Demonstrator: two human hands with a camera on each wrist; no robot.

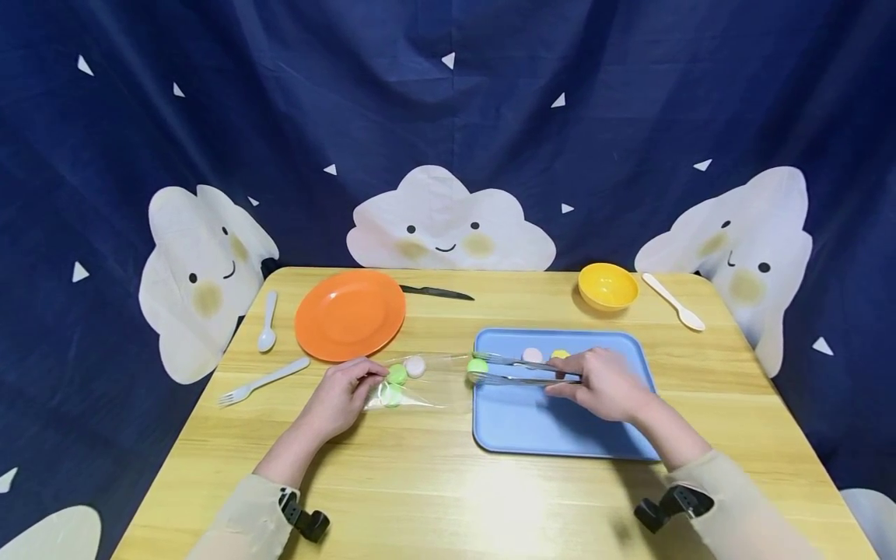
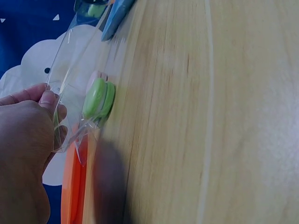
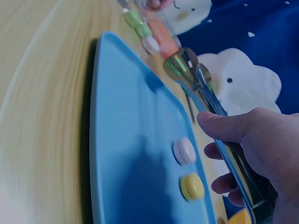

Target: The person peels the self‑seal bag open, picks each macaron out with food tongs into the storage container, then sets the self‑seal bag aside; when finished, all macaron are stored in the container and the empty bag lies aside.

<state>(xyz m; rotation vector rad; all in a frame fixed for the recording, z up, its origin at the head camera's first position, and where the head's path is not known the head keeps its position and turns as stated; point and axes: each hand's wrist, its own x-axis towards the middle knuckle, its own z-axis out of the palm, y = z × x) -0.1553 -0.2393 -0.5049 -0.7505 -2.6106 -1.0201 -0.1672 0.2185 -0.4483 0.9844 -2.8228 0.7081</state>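
Head view, held macaron: green one (image 1: 477,367) sits between the tips of some silvery tongs (image 1: 525,381), right around the left edge of the blue tray (image 1: 560,435). Can't really tell if it overlaps the bag's end.
Right hand: this one (image 1: 598,385) has the tongs gripped, thumb on one arm and fingers curled on the other, so it's mostly closed. It hangs over the right half of the tray.
Clear bag: see-through plastic bag (image 1: 448,393) lying flat-ish on the desk (image 1: 434,490), one end by the tray's left edge.
Left hand: pinches the bag's far-from-tray end; this hand (image 1: 348,389) has thumb and fingertips pressed together on the plastic, basically no gap.
Bag contents: two green macarons (image 1: 397,374) plus a whitish one (image 1: 415,366), all bunched toward the left hand.
Tray macarons: pale pink one (image 1: 532,355) and a yellow one (image 1: 559,355), side by side near the tray's far edge.
Orange plate: the plate (image 1: 350,315) is toward the desk's far left corner, and a black knife (image 1: 437,292) runs off its right side, near the far edge.
Left edge stuff: pale spoon (image 1: 267,323) up by the far left corner, white fork (image 1: 264,382) below it with tines toward that edge.
Far right corner: yellow bowl (image 1: 607,288) by the far edge, cream spoon (image 1: 673,302) just beside it.
Backdrop: dark blue curtain (image 1: 420,93) with smiley clouds and little white triangles.
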